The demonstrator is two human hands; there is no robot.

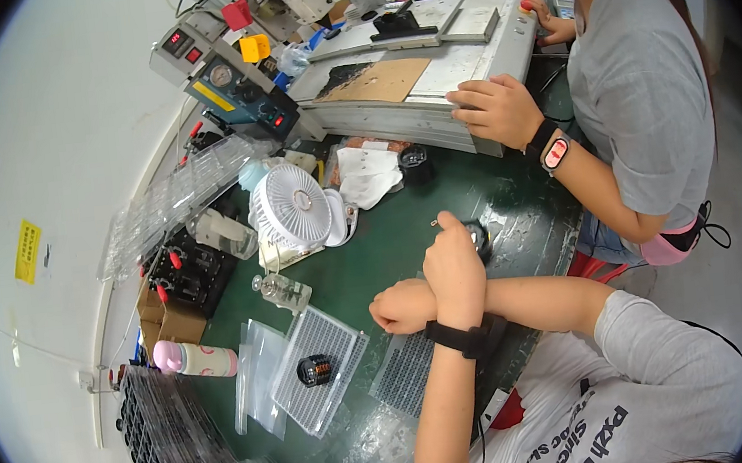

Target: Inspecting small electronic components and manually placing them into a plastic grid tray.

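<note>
My left arm crosses over my right forearm, with a black band (459,340) around the left wrist. My left hand (453,263) is closed, its fingers curled; a tiny light-coloured thing shows at its fingertips, too small to name. Beside it, partly hidden, sits a dark round part (480,240). My right hand (403,307) is curled closed to the left of that wrist, and whatever is inside it is hidden. Below it lies a grid-patterned sheet (397,378). Further left, a black round part (315,370) with orange inside stands on a pale gridded tray (337,353).
A white fan (296,208), glass bottle (282,291) and pink-capped bottle (199,359) stand leftward on the green table (358,454). Clear trays (171,433) pile up at lower left. Across the table, a co-worker (645,85) rests one hand by a machine (458,114), the other at its red button.
</note>
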